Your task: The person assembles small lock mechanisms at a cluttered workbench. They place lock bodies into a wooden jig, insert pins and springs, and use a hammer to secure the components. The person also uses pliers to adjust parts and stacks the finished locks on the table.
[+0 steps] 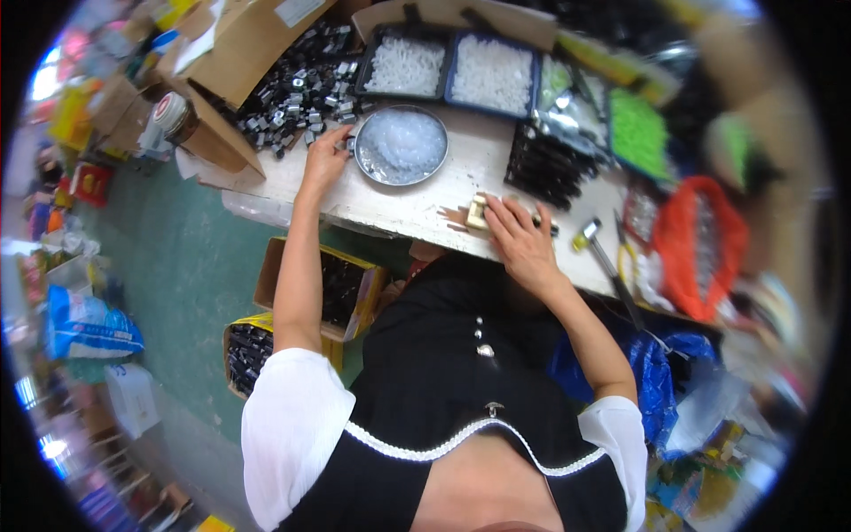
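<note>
Seen from the head camera, the person leaned over a pale counter (pixel 417 208) with both arms stretched forward. The left hand (pixel 324 156) reached out to the edge of a heap of small black and silver metal parts (pixel 297 97) that spilled from an open cardboard box (pixel 239 53). Its fingers were curled down onto the nearest pieces; whether they pinched one could not be told. Just beside that hand, to its right, sat a round metal bowl (pixel 401 145) filled with whitish translucent plastic bits.

The right hand (pixel 521 238) lay palm down near the front edge of the counter, fingers spread and loosely open, covering part of a small tan block (pixel 479 212) with a dark piece at it. The fingertips touched the block but did not close round it.

Behind the bowl stood two dark trays (pixel 446 66) of white plastic parts, side by side. To the right of them a black tray of dark parts (pixel 545 168) lay tilted, and farther right a green tray (pixel 636 133) and an orange mesh bag (pixel 700 244). A hammer with a dark handle (pixel 603 257) lay on the counter just right of the right hand. On the green floor (pixel 177 266) below, open cartons of black parts (pixel 341 288) stood near the person's left arm.
</note>
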Demonstrator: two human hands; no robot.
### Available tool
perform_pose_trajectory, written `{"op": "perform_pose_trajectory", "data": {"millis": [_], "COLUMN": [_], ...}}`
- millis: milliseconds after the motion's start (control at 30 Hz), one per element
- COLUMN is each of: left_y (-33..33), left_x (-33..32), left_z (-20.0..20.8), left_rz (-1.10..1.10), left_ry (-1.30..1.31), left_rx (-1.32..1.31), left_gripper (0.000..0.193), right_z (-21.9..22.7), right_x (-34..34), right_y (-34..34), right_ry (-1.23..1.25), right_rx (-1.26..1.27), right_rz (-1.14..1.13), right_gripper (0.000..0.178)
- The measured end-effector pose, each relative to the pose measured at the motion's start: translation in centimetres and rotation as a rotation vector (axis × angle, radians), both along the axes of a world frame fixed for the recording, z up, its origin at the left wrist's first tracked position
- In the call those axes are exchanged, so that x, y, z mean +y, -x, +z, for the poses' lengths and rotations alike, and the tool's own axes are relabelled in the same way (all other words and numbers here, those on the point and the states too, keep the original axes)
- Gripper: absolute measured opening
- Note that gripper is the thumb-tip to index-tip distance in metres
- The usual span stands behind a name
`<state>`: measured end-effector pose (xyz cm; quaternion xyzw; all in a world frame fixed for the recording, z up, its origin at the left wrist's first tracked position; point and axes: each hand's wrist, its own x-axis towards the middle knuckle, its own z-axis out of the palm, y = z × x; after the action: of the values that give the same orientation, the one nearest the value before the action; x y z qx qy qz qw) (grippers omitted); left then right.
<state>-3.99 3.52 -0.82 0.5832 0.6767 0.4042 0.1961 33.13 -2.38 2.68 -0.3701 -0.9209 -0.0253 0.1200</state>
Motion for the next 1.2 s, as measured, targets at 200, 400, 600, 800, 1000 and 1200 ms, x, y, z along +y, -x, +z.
{"op": "perform_pose_trajectory", "data": {"millis": [200, 400, 600, 800, 1000, 1200], "left_y": [1.0, 1.0, 0.4, -1.8, -0.3, -4.7], "left_x": [-0.7, 0.8, -2.9, -6.8, -5.9, -8.0], "left_z": [-0.2, 0.2, -0.7, -0.5, -2.3, 2.6], "left_rz": [-0.042, -0.122, -0.006, 0.042, 0.282, 0.110], "left_ry": [0.033, 0.174, -0.215, -0.355, -0.148, -0.140], "left_rx": [-0.008, -0.122, 0.367, 0.401, 0.534, -0.078], "left_gripper": [0.045, 0.041, 0.029, 0.024, 0.027, 0.021], "right_z": [-0.1, -0.4, -0.8, -0.6, -0.7, 0.4], "right_x": [0.2, 0.3, 0.1, 0.1, 0.8, 0.3], "right_y": [0.8, 0.7, 0.9, 0.8, 0.0, -2.2], "right_ry": [0.116, 0.108, 0.066, 0.066, 0.093, 0.054], "right_rx": [-0.003, 0.004, 0.023, 0.078, 0.504, 0.622], "right_rz": [0.019, 0.017, 0.002, 0.001, 0.025, -0.098], "right_gripper": [0.045, 0.046, 0.044, 0.043, 0.030, 0.018]}}
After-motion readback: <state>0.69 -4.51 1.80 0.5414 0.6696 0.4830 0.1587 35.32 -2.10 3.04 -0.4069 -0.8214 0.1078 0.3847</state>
